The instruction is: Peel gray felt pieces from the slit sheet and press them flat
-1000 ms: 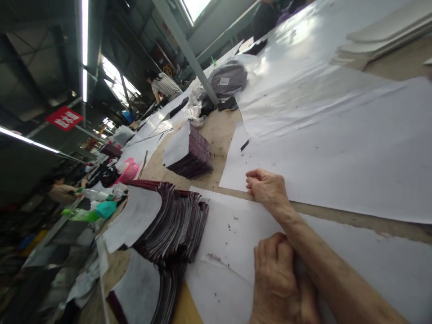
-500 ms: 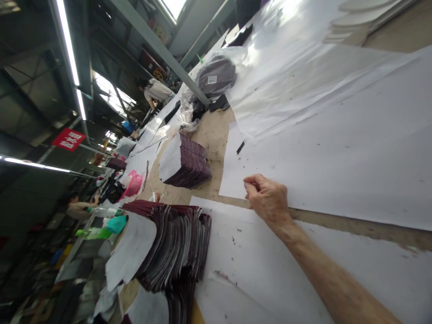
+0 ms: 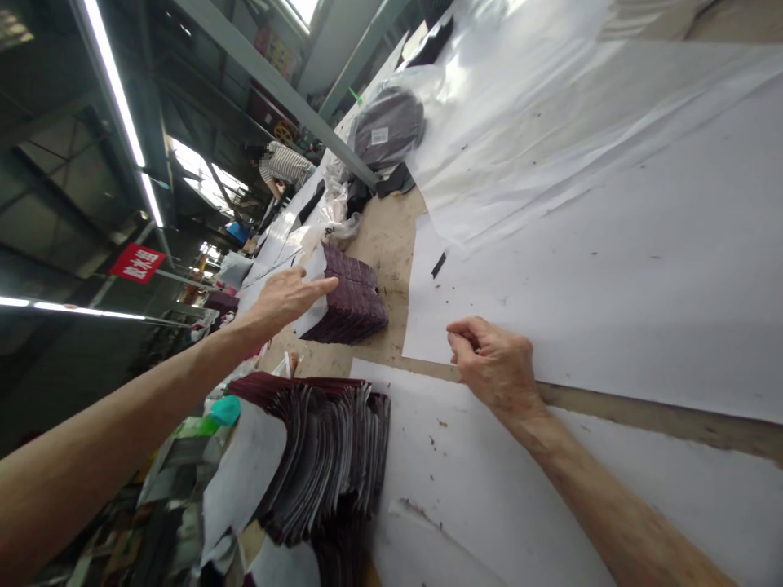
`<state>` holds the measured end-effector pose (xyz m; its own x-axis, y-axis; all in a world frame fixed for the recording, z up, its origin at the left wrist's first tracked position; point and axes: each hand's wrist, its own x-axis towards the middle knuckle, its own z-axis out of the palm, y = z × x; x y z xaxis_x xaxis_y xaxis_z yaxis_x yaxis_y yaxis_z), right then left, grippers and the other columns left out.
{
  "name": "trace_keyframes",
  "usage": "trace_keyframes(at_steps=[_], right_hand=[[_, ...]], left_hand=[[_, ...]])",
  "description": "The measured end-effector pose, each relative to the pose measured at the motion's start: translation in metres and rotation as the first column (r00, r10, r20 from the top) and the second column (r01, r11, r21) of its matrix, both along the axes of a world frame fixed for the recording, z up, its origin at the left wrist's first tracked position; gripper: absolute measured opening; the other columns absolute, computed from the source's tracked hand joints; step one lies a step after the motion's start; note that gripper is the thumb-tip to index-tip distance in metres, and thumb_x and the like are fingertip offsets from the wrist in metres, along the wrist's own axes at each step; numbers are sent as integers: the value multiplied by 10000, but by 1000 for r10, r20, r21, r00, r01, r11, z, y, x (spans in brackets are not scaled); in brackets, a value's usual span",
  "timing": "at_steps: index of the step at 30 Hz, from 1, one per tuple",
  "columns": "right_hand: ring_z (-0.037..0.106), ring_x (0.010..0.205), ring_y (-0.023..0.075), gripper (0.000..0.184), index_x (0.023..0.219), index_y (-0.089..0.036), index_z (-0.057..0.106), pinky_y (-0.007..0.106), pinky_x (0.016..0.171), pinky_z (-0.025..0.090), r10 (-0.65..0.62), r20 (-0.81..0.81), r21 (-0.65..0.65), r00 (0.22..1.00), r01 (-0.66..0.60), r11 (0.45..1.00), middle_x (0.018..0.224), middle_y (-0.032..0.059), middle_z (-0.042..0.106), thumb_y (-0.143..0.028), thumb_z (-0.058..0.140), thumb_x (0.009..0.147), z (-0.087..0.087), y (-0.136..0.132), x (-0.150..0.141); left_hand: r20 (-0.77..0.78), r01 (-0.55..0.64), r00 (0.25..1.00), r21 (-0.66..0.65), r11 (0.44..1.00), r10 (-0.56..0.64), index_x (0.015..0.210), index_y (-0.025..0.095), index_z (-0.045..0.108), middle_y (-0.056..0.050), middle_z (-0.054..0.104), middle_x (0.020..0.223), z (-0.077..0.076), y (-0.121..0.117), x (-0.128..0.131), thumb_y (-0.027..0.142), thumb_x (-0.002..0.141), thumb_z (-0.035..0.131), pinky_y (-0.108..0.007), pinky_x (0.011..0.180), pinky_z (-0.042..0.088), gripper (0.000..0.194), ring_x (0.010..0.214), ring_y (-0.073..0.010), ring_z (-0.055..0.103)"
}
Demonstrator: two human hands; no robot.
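My left hand (image 3: 289, 297) stretches out with fingers apart over a neat block of purple cut pieces (image 3: 353, 297), beside the pale sheet on its face. Whether its fingertips touch the block I cannot tell. Over the edge of a white paper sheet (image 3: 587, 310), my right hand (image 3: 498, 367) is closed, thumb and fingers curled together; anything inside it is hidden. Closer to me, a larger, bent stack of maroon and grey layered pieces (image 3: 330, 456) leans along the table's left side, with a pale piece (image 3: 248, 465) on its outer face.
A slanting metal post (image 3: 275, 86) stands beyond the purple block. Near it lies a dark round item in clear plastic (image 3: 388, 130) with a label. A small black strip (image 3: 439, 265) rests on the paper. Farther off, a person in a striped top (image 3: 287, 165) bends over the table.
My left hand has come into view from the left and reached the purple block. My right hand keeps its closed shape at nearly the same place. The view has shifted slightly.
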<state>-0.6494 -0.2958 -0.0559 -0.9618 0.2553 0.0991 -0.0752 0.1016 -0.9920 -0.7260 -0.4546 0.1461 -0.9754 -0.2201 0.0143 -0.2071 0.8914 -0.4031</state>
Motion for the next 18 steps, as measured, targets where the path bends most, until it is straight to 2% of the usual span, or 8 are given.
trace_keyframes(at_steps=[2,5,12,18], right_hand=[[602,516,125,132,724,-184,644,203,474,434,3,24,-21,1000,-2,1000,601,5,639,-203,514,718,0,0,-1],[604,524,128,131,733,-179,643,203,465,436,11,56,-54,998,-8,999,617,10,643,-208,516,719,1,0,-1],[609,552,137,127,738,-163,639,216,482,457,5,71,-117,997,3,993,635,21,645,-198,521,708,3,0,-2],[602,538,136,106,718,-158,631,217,462,455,-3,61,-133,998,11,991,623,17,637,-185,531,699,3,1,-2]], left_hand=[[29,-35,999,6,999,35,979,65,574,-94,597,985,-18,2,-8,579,750,481,-428,875,414,570,1076,-301,541],[13,-110,994,16,994,110,1051,87,521,-195,583,1078,-32,6,-11,637,645,580,-406,860,450,686,1059,-328,548],[-80,-161,984,-15,987,159,1221,12,345,-271,414,1283,-44,13,-16,602,586,648,-448,938,387,918,1179,-360,429],[-155,-153,977,-35,988,146,1212,77,342,-269,390,1281,-56,4,-20,561,470,751,-503,918,371,975,1174,-426,403]])
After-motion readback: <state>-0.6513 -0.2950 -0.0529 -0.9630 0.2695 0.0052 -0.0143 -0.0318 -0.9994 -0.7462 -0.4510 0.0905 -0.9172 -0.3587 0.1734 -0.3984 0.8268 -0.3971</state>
